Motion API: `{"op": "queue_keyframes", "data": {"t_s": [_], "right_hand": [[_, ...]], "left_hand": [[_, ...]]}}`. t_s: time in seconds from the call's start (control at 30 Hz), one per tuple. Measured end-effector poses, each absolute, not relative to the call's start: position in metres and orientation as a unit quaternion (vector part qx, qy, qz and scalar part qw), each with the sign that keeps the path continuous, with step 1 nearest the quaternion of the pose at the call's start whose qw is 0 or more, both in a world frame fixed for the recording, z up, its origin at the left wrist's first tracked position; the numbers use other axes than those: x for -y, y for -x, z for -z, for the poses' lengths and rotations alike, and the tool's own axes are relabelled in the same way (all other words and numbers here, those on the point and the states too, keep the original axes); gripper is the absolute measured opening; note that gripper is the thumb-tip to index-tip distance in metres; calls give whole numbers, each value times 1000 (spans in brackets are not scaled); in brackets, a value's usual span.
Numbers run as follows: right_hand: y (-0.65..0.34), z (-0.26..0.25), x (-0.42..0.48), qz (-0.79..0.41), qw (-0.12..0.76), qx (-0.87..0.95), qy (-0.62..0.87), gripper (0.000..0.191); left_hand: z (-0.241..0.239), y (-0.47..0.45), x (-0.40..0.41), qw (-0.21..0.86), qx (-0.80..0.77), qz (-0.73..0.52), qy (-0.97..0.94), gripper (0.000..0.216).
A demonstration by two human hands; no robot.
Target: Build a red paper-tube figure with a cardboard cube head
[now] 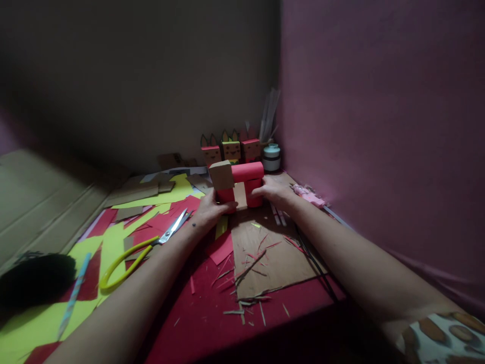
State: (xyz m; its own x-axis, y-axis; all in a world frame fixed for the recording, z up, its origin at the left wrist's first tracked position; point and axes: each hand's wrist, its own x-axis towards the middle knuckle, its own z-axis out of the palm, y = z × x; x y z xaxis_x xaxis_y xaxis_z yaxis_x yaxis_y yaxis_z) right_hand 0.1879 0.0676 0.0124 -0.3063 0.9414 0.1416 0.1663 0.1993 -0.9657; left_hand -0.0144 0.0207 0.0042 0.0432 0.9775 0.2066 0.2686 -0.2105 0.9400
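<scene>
A small box covered in red paper, with bare brown cardboard flaps (242, 184), stands on the floor in front of me. My left hand (211, 208) grips its lower left side, fingers curled round the edge. My right hand (273, 190) presses against its right side with fingers wrapped on it. A brown cardboard sheet (273, 258) strewn with thin paper slivers lies just below the box.
Yellow-handled scissors (146, 247) lie on red and yellow paper scraps at the left. Three decorated little boxes (231, 149) and a small jar (271, 157) stand at the back wall. A pink glue gun (308, 194) rests by the pink wall. A dark object (36, 278) sits far left.
</scene>
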Motion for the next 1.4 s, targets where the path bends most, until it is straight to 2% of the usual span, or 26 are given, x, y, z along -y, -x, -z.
{"op": "queue_keyframes", "data": {"t_s": [0.43,0.77,0.9,1.0,1.13,1.27,1.4], "right_hand": [[-188,-15,-64,-464,409,665,418,40],[-189,-14,-64,-460,402,672,418,39],[-189,-12,-66,-461,399,673,419,38],[-188,-13,-66,-460,399,675,416,38],[-188,-15,-66,-466,397,676,411,37],[-187,-17,-64,-477,399,671,404,40],[-183,-20,-60,-495,405,662,391,48]], "left_hand": [[11,21,-39,391,-498,-466,-618,59],[2,17,-27,400,-503,-457,-616,61],[-9,17,-21,423,-477,-444,-629,70],[-24,29,-21,424,-451,-437,-652,85],[-51,50,-22,361,-523,-473,-610,106],[-80,44,-13,252,-507,-474,-674,97],[-110,11,-4,101,-536,-323,-773,79]]}}
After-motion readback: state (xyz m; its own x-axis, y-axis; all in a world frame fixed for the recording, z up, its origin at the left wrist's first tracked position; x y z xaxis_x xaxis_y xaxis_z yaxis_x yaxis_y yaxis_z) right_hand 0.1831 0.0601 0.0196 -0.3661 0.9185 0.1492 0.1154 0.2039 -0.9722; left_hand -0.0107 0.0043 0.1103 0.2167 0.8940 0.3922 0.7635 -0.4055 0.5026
